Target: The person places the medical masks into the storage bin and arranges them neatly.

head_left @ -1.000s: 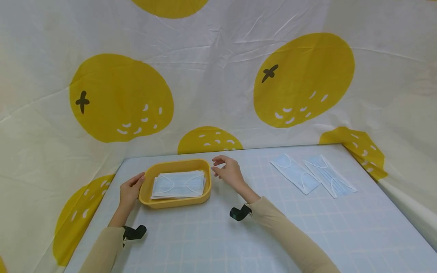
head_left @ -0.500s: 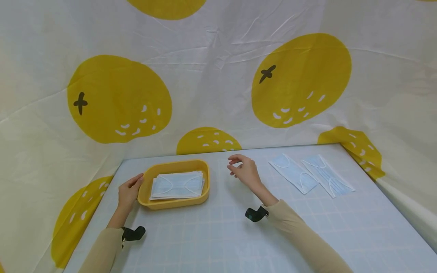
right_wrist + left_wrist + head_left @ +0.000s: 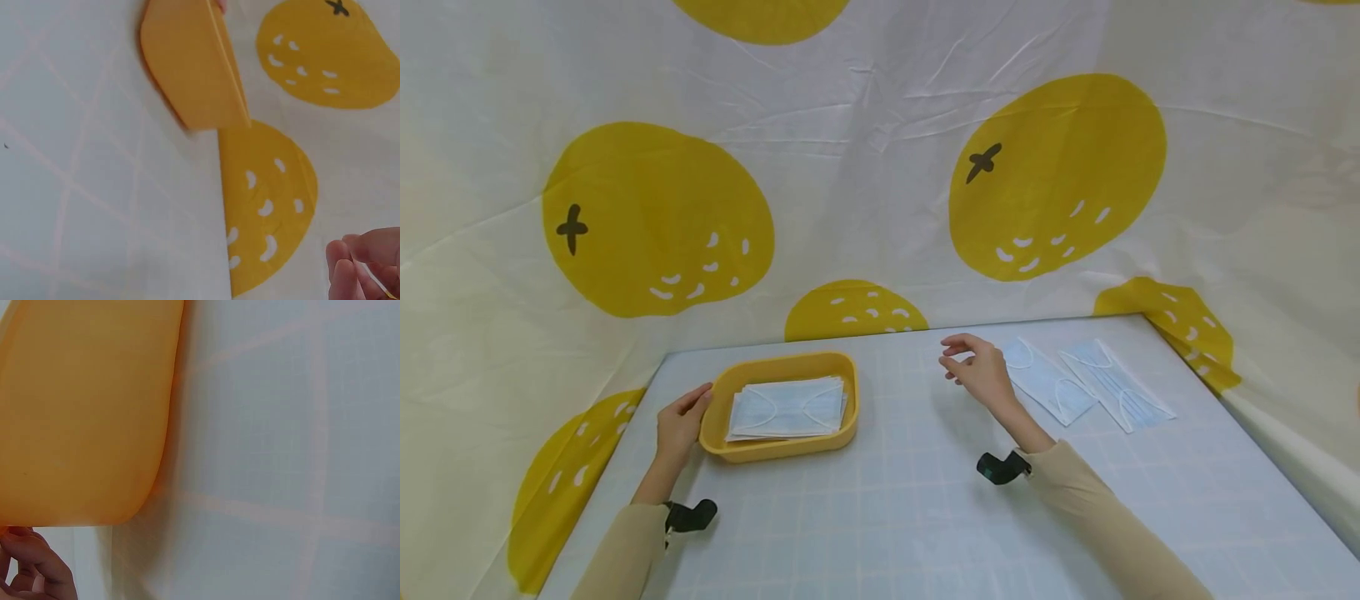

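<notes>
A yellow oval-cornered tray (image 3: pixel 782 451) stands at the left of the table, holding a stack of pale blue face masks (image 3: pixel 786 408) with white ear loops. At its left end, my left hand (image 3: pixel 677 425) pinches the rim between thumb and fingers; the left wrist view has these fingers (image 3: pixel 37 559) at the tray's end wall (image 3: pixel 87 419). My right hand (image 3: pixel 985 371) hovers over the table with fingers loosely bent and nothing in them. Just beyond it lies one flat mask (image 3: pixel 1063 392), partly covered by the hand. A second mask (image 3: pixel 1116 385) lies to its right.
Pale blue checked cloth (image 3: pixel 880 517) covers the table. Behind it hangs a white curtain (image 3: pixel 880 183) printed with yellow fruit, meeting the back edge. Each wrist carries a black camera mount (image 3: pixel 1002 468).
My right hand has moved right, away from the tray's right end to beside the two loose masks. The left hand keeps its place at the tray. The head view has shifted slightly.
</notes>
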Action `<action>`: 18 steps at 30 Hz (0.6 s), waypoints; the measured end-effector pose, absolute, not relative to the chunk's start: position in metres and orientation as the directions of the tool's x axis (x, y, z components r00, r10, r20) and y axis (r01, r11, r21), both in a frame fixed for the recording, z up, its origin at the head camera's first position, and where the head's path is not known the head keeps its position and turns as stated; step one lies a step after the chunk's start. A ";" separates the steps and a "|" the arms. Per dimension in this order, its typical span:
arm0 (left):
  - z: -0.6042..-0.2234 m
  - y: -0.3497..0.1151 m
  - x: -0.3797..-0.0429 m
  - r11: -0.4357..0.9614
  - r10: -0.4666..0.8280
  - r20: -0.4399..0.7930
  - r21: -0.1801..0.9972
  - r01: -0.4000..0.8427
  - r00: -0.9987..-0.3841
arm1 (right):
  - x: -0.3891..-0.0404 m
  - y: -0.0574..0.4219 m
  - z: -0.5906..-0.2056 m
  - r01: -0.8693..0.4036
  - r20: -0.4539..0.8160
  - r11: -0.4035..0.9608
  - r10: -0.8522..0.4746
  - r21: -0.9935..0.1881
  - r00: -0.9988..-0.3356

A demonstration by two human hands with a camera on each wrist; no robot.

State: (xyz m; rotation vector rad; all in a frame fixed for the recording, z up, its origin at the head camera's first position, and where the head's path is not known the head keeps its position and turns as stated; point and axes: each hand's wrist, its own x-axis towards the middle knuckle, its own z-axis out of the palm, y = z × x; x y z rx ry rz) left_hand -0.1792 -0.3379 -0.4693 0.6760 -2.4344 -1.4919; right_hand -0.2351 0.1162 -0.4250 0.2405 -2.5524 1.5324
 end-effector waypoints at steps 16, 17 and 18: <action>-0.470 -0.338 -0.179 0.378 -0.486 -0.068 0.882 -0.280 -0.871 | -0.230 0.184 -0.440 -0.138 0.162 0.526 0.000 -0.839 -0.987; -0.470 -0.338 -0.180 0.378 -0.485 -0.068 0.883 -0.279 -0.872 | -0.230 0.189 -0.440 -0.125 0.152 0.529 0.008 -0.840 -0.988; -0.470 -0.338 -0.180 0.378 -0.485 -0.067 0.883 -0.278 -0.872 | -0.230 0.193 -0.439 -0.112 0.141 0.528 0.015 -0.842 -0.990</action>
